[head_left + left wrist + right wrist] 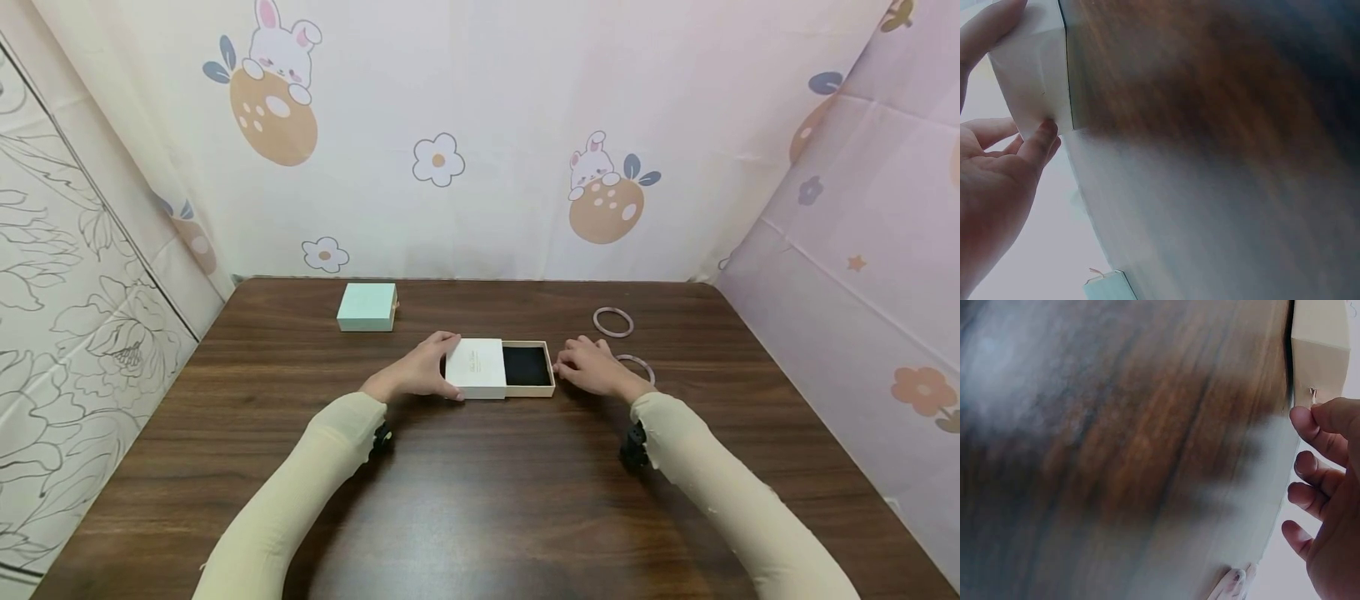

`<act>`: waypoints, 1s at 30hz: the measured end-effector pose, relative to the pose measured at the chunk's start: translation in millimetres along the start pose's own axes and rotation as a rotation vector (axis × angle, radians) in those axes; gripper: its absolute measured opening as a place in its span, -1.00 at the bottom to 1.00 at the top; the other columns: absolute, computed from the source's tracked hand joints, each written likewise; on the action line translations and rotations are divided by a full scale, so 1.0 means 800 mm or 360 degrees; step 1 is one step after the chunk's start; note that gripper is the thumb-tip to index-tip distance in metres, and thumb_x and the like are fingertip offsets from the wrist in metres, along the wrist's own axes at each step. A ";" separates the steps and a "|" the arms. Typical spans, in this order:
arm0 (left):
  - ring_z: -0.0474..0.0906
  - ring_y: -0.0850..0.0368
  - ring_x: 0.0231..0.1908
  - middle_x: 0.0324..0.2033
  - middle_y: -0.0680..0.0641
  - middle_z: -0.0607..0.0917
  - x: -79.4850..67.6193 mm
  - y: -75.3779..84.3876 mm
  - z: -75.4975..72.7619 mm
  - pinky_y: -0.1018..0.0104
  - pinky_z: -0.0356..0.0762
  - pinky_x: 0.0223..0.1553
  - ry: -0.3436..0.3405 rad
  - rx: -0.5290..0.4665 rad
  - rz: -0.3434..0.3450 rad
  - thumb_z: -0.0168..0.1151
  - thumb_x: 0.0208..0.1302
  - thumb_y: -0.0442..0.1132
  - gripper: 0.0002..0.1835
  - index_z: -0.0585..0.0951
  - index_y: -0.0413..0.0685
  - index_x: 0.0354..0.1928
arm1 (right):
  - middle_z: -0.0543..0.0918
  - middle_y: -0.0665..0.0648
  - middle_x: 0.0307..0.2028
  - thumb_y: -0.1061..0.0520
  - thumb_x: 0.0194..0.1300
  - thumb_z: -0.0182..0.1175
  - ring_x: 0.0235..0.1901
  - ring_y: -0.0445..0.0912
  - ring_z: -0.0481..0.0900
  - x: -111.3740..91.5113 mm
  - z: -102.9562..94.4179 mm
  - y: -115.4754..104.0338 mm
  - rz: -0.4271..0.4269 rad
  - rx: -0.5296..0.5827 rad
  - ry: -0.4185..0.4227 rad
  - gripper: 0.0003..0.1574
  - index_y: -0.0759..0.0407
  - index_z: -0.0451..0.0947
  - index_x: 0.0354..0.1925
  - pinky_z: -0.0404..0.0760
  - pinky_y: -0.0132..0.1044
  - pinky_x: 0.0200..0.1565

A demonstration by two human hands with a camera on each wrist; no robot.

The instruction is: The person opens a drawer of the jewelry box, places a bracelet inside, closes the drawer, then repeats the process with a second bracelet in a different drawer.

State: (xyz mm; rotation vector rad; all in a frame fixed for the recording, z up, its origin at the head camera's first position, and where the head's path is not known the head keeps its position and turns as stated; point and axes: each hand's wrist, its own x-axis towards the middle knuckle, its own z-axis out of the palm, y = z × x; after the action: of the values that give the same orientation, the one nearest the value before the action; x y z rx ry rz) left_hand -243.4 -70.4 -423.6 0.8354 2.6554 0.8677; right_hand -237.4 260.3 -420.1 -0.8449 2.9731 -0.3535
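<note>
A small white drawer box (477, 368) sits on the table with its inner tray (529, 391) slid partly out to the right, showing a black lining. My left hand (420, 368) grips the white outer sleeve from its left end, thumb on the near side and fingers on the far side. At the tray's right end, my right hand (596, 368) pinches a short ribbon pull (1314, 394) between thumb and index finger. The other right fingers are loosely bent. One pinkish bangle (639, 361) lies just behind the right hand, which partly hides it.
A second pinkish bangle (614, 335) lies farther back on the dark wooden table (465, 500). Toward the back left stands a mint-green box (367, 307) with a small ribbon at its right side. Patterned curtains (510, 167) hang behind the table and at its sides.
</note>
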 end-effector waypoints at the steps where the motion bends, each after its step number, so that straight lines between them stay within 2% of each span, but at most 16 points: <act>1: 0.20 -0.03 0.27 0.34 -0.20 0.20 0.000 0.000 0.000 0.12 0.24 0.22 0.0001 0.0000 0.0007 0.55 -0.10 0.01 0.15 0.09 -0.29 0.44 | 0.43 -0.06 -0.41 0.04 0.38 0.10 -0.31 -0.04 0.31 -0.001 0.000 0.002 0.0011 0.0008 -0.0002 -0.77 -0.03 0.61 -0.40 0.13 -0.05 -0.25; 5: 0.21 -0.04 0.26 0.34 -0.21 0.20 0.000 0.000 0.000 0.11 0.25 0.22 0.0009 -0.0010 0.0015 0.56 -0.11 -0.01 0.15 0.09 -0.29 0.44 | 0.43 -0.06 -0.41 -0.04 0.39 0.11 -0.28 -0.04 0.32 -0.008 -0.005 0.010 0.0055 0.0042 0.0023 -0.75 -0.03 0.59 -0.40 0.13 -0.01 -0.21; 13: 0.22 -0.04 0.26 0.34 -0.21 0.20 0.001 0.000 0.001 0.10 0.24 0.22 0.0009 -0.0009 0.0013 0.56 -0.11 -0.01 0.15 0.10 -0.29 0.44 | 0.51 0.04 -0.28 -0.01 0.26 0.25 -0.19 0.04 0.38 -0.029 -0.021 0.037 0.0104 0.0028 0.0129 -0.85 0.03 0.55 -0.32 0.15 0.13 -0.12; 20: 0.21 -0.04 0.27 0.34 -0.21 0.20 0.000 0.000 0.001 0.11 0.24 0.22 0.0009 -0.0008 0.0010 0.56 -0.11 -0.02 0.15 0.10 -0.29 0.44 | 0.49 0.22 -0.04 -0.05 0.22 0.30 0.00 0.18 0.33 -0.051 -0.035 0.059 0.0191 0.0044 0.0097 -0.56 0.18 0.53 -0.04 0.17 0.17 -0.11; 26: 0.20 -0.05 0.28 0.34 -0.22 0.19 0.000 -0.001 0.002 0.10 0.24 0.22 0.0009 -0.0009 0.0022 0.56 -0.10 -0.02 0.15 0.09 -0.30 0.44 | 0.44 0.32 0.08 -0.12 0.15 0.34 0.05 0.25 0.30 -0.069 -0.044 0.073 0.0283 0.0025 0.0044 -0.30 0.23 0.45 0.14 0.22 0.17 -0.14; 30: 0.20 -0.04 0.28 0.34 -0.21 0.20 0.001 -0.002 0.002 0.11 0.24 0.23 0.0007 -0.0009 0.0024 0.56 -0.11 -0.01 0.15 0.10 -0.29 0.44 | 0.41 0.36 0.12 -0.21 0.09 0.37 0.07 0.28 0.29 -0.079 -0.046 0.081 0.0339 0.0009 0.0002 -0.13 0.26 0.40 0.21 0.22 0.24 -0.11</act>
State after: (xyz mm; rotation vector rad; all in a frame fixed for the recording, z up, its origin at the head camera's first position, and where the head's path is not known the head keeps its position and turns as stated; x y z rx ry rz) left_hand -244.3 -70.6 -426.1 0.8541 2.6528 0.8812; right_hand -220.4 354.3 -401.0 -0.5193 3.0219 -0.3529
